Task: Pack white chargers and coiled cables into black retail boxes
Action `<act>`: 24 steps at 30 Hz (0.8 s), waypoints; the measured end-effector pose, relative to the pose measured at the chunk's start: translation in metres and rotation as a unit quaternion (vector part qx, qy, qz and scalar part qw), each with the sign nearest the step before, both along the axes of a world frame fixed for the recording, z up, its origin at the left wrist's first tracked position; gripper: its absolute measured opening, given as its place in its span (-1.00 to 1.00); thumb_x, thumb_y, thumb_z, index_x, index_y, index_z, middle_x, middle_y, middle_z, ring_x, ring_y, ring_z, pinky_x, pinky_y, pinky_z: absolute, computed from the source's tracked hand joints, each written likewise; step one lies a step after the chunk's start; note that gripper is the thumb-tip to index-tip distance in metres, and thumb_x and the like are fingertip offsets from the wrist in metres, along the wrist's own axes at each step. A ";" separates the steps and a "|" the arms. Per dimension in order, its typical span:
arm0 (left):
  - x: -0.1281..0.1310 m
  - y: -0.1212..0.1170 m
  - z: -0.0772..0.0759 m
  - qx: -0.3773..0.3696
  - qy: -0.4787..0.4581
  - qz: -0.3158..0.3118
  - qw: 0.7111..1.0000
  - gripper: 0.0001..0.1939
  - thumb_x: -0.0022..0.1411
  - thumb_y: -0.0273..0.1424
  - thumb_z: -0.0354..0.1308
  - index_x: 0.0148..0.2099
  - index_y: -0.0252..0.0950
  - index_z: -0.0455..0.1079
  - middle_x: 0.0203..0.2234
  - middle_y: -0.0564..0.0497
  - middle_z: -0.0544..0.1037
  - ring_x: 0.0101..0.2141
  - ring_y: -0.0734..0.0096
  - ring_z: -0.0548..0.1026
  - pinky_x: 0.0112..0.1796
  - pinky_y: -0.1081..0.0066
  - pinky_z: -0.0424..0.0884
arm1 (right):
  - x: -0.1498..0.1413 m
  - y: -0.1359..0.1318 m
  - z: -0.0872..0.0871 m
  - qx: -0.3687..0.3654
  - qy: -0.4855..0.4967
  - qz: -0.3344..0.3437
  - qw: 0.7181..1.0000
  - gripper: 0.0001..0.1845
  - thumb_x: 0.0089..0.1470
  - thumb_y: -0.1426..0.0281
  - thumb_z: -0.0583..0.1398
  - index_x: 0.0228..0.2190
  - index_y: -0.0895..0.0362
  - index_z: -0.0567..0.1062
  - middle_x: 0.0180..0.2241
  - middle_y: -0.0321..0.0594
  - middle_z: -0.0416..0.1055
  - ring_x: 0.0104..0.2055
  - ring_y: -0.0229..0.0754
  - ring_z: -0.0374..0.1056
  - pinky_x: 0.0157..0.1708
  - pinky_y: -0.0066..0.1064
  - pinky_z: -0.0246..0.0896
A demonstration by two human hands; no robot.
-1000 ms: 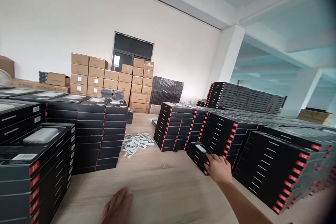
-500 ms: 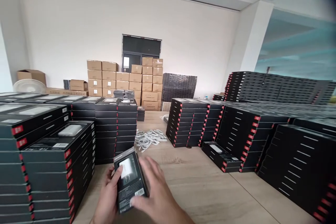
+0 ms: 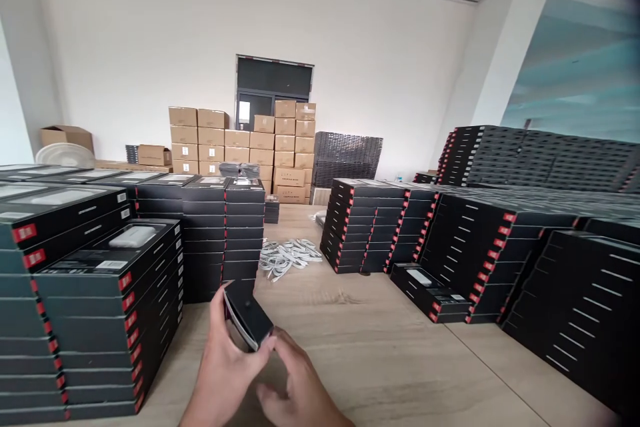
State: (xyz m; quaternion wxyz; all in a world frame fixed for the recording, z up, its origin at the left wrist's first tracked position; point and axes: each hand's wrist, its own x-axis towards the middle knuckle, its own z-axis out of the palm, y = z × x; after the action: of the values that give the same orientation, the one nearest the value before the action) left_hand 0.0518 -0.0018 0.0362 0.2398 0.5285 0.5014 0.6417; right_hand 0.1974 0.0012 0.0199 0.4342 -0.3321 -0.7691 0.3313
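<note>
My left hand (image 3: 220, 360) is closed around a small black retail box (image 3: 250, 312), its thumb along the near edge and its fingers on the left side. The box is tilted, with a plain dark end face showing; its printed front is turned out of sight. At the box's right corner, the fingertips of my right hand (image 3: 305, 377) touch it, while the right thumb is held apart below. Beyond the hands, a heap of coiled white cables (image 3: 287, 258) lies on the wooden table (image 3: 360, 347).
Tall stacks of similar black boxes stand left (image 3: 90, 320) and right (image 3: 455, 240) on the table. One low box (image 3: 425, 293) sits in front of the right stacks. Brown cartons (image 3: 245, 147) are piled against the back wall.
The box has been turned from its printed window side to its plain end. My right hand has moved from across its front to its right corner. The view has shifted slightly.
</note>
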 end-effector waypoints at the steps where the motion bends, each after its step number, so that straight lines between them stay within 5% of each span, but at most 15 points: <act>1: -0.002 0.000 -0.001 0.017 0.068 0.019 0.997 -0.12 -0.14 -0.40 0.32 0.24 -0.21 0.07 0.11 -0.15 0.35 0.11 0.01 0.31 0.13 0.10 0.19 | 0.003 0.001 0.003 -0.032 0.047 0.027 0.998 -0.40 -0.01 0.46 0.15 0.11 -0.03 0.32 0.10 -0.15 0.37 0.11 -0.02 0.30 0.11 -0.17 0.18; 4: -0.004 0.000 -0.009 0.081 0.279 0.029 0.956 -0.23 -0.17 -0.51 0.20 0.16 -0.20 0.18 0.03 -0.12 0.41 0.07 -0.01 0.34 0.17 0.01 0.07 | 0.012 0.003 0.008 -0.105 0.148 0.039 0.983 -0.47 0.10 0.42 0.07 0.13 0.01 0.30 0.03 -0.12 0.42 0.05 -0.05 0.36 0.04 -0.17 0.24; 9: 0.000 0.000 -0.020 0.105 0.456 -0.004 0.884 -0.21 -0.18 -0.60 0.07 0.19 -0.18 0.17 0.05 -0.10 0.42 0.10 0.07 0.31 0.22 0.01 -0.12 | 0.012 0.001 0.018 -0.095 0.070 0.010 0.993 -0.36 -0.12 0.61 0.10 0.05 0.05 0.38 -0.17 -0.22 0.49 -0.17 -0.13 0.41 -0.14 -0.31 0.32; 14: 0.003 0.004 -0.030 0.117 0.502 -0.016 0.857 -0.18 -0.17 -0.58 0.06 0.22 -0.18 0.15 0.14 -0.12 0.36 0.14 0.06 0.27 0.22 0.03 -0.20 | 0.006 -0.001 0.016 -0.096 0.064 -0.019 0.993 -0.42 -0.22 0.63 0.08 -0.09 0.08 0.43 -0.28 -0.27 0.50 -0.22 -0.13 0.41 -0.22 -0.37 0.32; 20: 0.009 0.002 -0.032 0.105 0.503 -0.024 0.858 -0.12 -0.23 -0.60 0.03 0.24 -0.18 0.12 0.17 -0.08 0.33 0.19 0.08 0.20 0.23 0.05 -0.27 | 0.007 0.007 0.000 -0.065 0.064 -0.095 0.991 -0.41 -0.33 0.64 -0.01 -0.19 0.10 0.44 -0.30 -0.28 0.48 -0.24 -0.14 0.40 -0.17 -0.36 0.30; 24: 0.009 0.001 -0.030 0.084 0.488 -0.043 0.867 -0.13 -0.22 -0.59 0.05 0.24 -0.20 0.11 0.15 -0.12 0.34 0.17 0.06 0.23 0.21 0.04 -0.13 | 0.011 0.015 -0.010 -0.062 0.092 -0.140 0.984 -0.45 -0.29 0.63 -0.04 -0.23 0.11 0.45 -0.34 -0.28 0.46 -0.25 -0.15 0.40 -0.20 -0.37 0.31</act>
State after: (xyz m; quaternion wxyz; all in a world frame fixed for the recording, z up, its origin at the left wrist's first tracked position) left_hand 0.0612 -0.0010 0.0059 -0.0536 0.8139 0.4749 0.3304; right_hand 0.2081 0.0165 0.0099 0.5234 -0.4307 -0.6499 0.3438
